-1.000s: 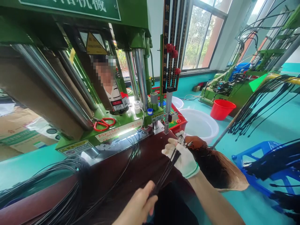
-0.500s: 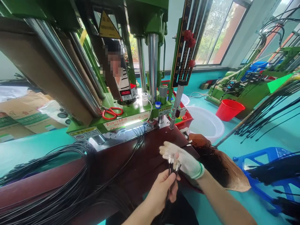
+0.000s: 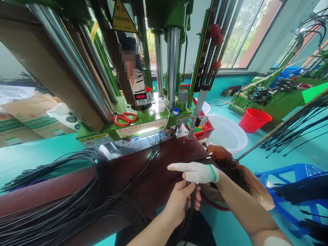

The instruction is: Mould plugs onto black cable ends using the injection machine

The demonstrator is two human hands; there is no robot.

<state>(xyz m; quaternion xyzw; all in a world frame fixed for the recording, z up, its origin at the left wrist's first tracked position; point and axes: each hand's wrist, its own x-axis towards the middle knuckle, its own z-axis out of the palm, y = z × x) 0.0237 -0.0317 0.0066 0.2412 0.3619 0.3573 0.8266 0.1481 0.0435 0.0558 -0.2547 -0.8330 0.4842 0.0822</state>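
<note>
My bare left hand point(image 3: 183, 198) is closed round a bunch of black cables point(image 3: 189, 212), which hang down toward my lap. Just above it is my right hand point(image 3: 196, 171), in a white glove with a green cuff. Its fingers stretch out flat to the left, and its palm lies over the tops of the cables, apparently touching them. The cables' metal ends are mostly hidden beneath the glove. More thin black cables point(image 3: 150, 159) run across the dark red table point(image 3: 169, 157) from the machine's metal plate.
A thick coil of black cables point(image 3: 84, 191) lies at the left. Red-handled scissors point(image 3: 125, 118) and a blue tape roll point(image 3: 176, 111) rest on the green press point(image 3: 151, 118). At the right stand a white tub point(image 3: 228, 133), a red bucket point(image 3: 255, 120) and a blue stool point(image 3: 282, 176).
My gloved right hand has tipped flat over the cable ends, which showed in front of its palm before. My left hand still grips the bunch. The view has shifted slightly.
</note>
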